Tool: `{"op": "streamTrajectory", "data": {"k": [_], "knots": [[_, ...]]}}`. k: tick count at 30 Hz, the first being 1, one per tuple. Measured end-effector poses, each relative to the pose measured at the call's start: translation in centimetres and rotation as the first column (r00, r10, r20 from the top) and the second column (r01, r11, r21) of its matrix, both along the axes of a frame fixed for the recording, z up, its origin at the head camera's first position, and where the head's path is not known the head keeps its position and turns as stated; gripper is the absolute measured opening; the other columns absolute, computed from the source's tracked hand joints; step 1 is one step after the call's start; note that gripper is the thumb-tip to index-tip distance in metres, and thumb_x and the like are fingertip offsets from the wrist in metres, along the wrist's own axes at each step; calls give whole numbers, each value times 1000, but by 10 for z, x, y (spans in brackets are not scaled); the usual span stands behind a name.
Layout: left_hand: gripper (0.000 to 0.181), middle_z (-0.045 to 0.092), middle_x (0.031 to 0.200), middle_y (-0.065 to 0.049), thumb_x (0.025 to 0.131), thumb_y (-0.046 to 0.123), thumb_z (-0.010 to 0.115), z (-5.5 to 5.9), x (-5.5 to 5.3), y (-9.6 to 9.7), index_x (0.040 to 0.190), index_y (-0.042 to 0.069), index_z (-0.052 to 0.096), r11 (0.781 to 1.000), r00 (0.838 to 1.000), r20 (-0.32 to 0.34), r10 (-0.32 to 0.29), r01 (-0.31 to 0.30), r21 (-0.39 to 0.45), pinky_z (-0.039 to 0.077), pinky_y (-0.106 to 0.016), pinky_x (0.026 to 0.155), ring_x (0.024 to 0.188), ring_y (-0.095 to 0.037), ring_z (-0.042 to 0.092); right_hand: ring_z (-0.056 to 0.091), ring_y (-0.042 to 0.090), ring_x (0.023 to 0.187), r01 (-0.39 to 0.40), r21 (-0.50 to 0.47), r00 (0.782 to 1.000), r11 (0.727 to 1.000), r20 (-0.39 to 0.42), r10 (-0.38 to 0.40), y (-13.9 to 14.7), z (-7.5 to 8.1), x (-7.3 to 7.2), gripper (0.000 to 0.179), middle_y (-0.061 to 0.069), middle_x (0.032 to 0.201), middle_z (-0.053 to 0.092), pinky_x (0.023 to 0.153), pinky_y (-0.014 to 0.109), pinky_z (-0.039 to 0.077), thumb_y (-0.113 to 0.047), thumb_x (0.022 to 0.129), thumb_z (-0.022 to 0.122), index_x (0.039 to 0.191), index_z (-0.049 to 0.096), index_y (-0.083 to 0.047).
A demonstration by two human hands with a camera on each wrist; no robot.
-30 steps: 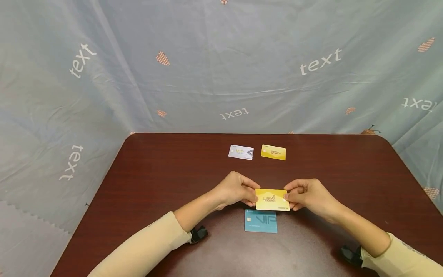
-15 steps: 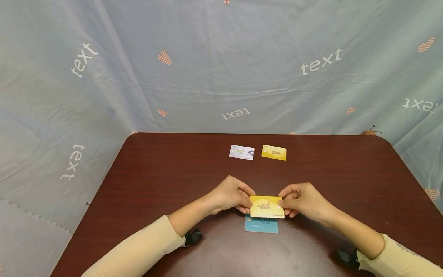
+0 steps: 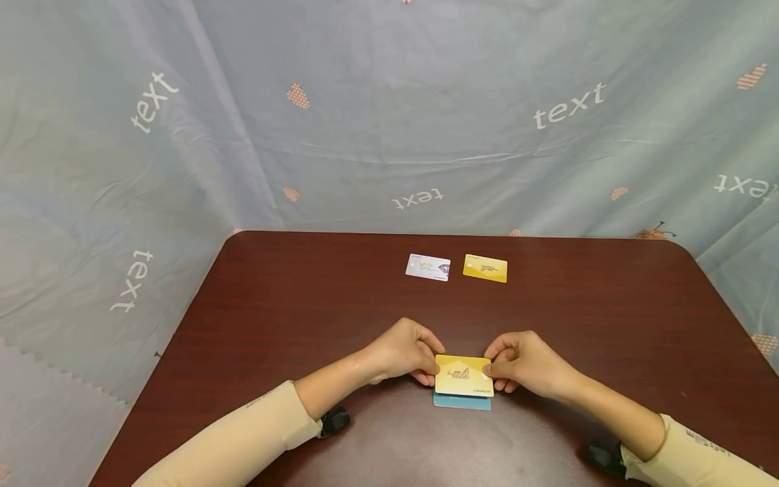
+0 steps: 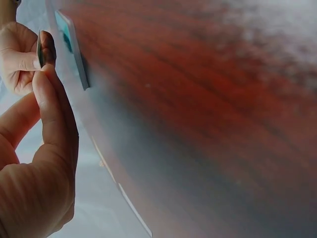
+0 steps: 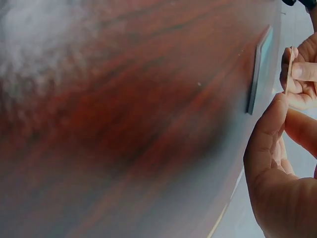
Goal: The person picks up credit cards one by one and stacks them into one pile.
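Observation:
A yellow card (image 3: 464, 376) with a printed emblem is held level between both hands, each pinching one short end. My left hand (image 3: 404, 352) grips its left end between thumb and fingers; my right hand (image 3: 528, 363) does the same at the right. Beneath it on the table lies a blue card (image 3: 461, 402), mostly covered in the head view so that only its near strip shows. In the left wrist view the held card (image 4: 39, 49) appears edge-on, raised above the blue card (image 4: 69, 44). The right wrist view shows that same gap over the blue card (image 5: 261, 69).
A white VIP card (image 3: 428, 267) and another yellow card (image 3: 485, 268) lie side by side farther back on the dark red-brown table (image 3: 292, 291). Behind the table hangs a grey-blue printed cloth (image 3: 365, 122).
Both hands have brought the yellow card toward the body and slightly left, from beyond the blue card to over most of it. The two far cards stay where they were.

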State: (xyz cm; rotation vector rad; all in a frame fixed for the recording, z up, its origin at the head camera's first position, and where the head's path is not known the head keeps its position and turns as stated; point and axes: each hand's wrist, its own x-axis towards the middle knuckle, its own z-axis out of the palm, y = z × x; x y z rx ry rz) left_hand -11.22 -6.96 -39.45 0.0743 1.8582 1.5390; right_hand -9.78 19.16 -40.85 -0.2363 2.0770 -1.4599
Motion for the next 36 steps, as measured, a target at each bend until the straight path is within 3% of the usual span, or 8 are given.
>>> {"op": "streamTrajectory", "data": {"k": [10, 24, 36], "knots": [[26, 75, 79, -17, 83, -21, 71, -1, 6, -2, 108, -13, 70, 998, 999, -15, -36, 35, -44, 61, -28, 58, 55, -14, 67, 65, 20, 64, -108, 30, 993, 994, -36, 109, -3, -7, 2, 14, 8, 75, 69, 56, 25, 56, -5, 93, 76, 101, 69, 5], [27, 75, 78, -17, 83, -21, 70, -7, 10, 0, 110, -16, 70, 996, 998, -43, -47, 44, -72, 60, -27, 55, 53, -13, 65, 65, 19, 61, -135, 71, 988, 988, -61, 140, -3, -8, 1, 10, 6, 71, 68, 53, 24, 55, -5, 93, 75, 97, 70, 2], [19, 71, 68, -13, 82, -21, 70, -9, 9, 3, 100, -13, 72, 987, 988, -118, -103, 87, -134, 55, -23, 47, 48, -12, 61, 65, 18, 58, -140, 103, 984, 985, -96, 150, -4, -9, 0, 7, 5, 68, 67, 51, 25, 55, -4, 92, 75, 93, 69, 1]]}}
